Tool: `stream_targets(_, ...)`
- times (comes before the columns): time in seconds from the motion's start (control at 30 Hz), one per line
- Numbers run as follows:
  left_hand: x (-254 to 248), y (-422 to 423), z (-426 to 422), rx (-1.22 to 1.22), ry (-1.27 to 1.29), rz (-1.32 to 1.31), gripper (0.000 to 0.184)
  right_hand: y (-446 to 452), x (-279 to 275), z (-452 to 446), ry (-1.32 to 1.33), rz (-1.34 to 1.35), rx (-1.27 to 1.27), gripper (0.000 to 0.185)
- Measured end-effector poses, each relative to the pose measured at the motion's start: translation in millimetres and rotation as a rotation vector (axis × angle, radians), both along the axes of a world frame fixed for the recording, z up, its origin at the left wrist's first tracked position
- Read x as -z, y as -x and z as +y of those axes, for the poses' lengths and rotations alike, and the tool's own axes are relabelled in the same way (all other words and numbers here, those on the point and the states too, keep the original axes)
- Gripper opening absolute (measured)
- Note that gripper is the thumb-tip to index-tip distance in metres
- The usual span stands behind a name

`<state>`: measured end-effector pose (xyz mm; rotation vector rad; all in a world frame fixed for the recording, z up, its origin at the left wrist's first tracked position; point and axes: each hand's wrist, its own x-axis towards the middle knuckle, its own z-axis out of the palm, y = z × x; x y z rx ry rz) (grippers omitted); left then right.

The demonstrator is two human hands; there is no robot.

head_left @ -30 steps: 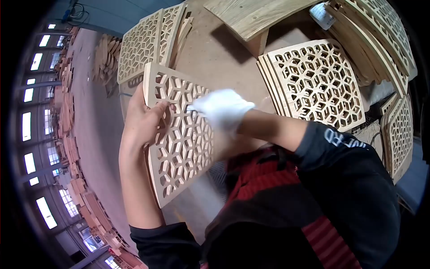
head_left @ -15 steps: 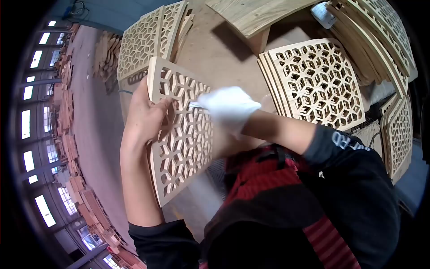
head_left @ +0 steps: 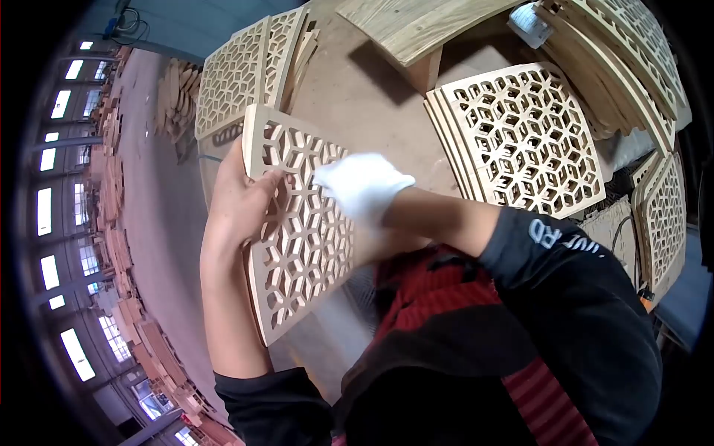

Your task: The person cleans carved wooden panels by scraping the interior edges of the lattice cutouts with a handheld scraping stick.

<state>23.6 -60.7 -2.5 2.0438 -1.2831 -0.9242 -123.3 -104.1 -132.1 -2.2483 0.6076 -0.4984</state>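
My bare left hand [head_left: 239,201] is closed around the left edge of a pale wooden lattice panel [head_left: 303,223], its thumb over the front face and its fingers hidden behind. The panel stands tilted, with a cut-out pattern of small diamond-like openings. In a white glove, my right hand [head_left: 364,187] is closed at the upper part of the panel, with its fingertips against the lattice. Whatever its fingers grip is hidden by the glove and blurred.
To the right lies a stack of similar lattice panels [head_left: 528,137]. More panels [head_left: 236,78] lean at the upper left. A wooden bench top [head_left: 424,30] is at the back, beside curved boards [head_left: 587,70] at the upper right. Timber piles [head_left: 108,201] line the far left.
My gloved right hand has shifted slightly left and down across the panel. The thin pale piece that stuck out of its fingers earlier is no longer distinct. My left hand keeps its grip.
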Motion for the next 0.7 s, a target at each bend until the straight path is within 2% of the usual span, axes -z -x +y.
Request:
stream_targets(0.13,7,-10,1,0.045,0.025,0.006,0.041,30,-17,-4,-0.064,0.198,0.021,0.01)
stream_targets(0.27,-2,-12,0,-0.042,-0.077,-0.009,0.044,18,-6,-4,-0.02,0.085,0.094,0.01)
stream_targets(0.3,1,-17,0,-0.018,-0.016,-0.03,0.045,19,-10,-6,-0.056,0.1,0.076,0.01)
stream_targets(0.43,5,-22,3,-0.035,-0.034,0.028,0.049,35,-31,-8,-0.21,0.277,0.005,0.015)
stream_targets(0.5,-3,-15,2,-0.069,-0.075,0.031,0.048,57,-51,-12,-0.151,0.275,-0.036,0.017)
stream_targets(0.57,-3,-14,2,-0.077,-0.046,0.018,0.048,59,-57,-14,-0.174,0.304,0.033,0.016)
stream_targets(0.7,1,-14,2,-0.068,-0.015,0.015,0.048,51,-40,-7,0.007,0.007,0.117,0.016)
